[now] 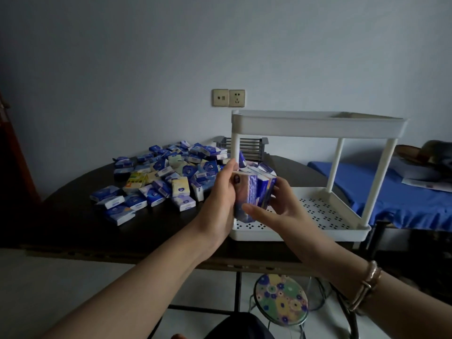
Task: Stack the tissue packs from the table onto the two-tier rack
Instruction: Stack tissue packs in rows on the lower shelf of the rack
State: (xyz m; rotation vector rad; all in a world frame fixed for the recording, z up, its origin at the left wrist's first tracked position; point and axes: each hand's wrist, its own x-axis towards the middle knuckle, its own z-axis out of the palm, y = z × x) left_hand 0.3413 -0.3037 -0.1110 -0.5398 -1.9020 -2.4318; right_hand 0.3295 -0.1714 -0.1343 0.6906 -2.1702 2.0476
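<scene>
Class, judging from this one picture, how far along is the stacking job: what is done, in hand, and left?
Done: a few packs seem to sit at the lower tier's back left; the top tier shows none. In hand: the left hand and right hand hold a bundle of packs over that tier. Left: the large pile on the table.

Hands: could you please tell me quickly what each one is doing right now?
Left hand: grips the bundle of tissue packs from its left side.
Right hand: grips the same bundle from its right.
</scene>
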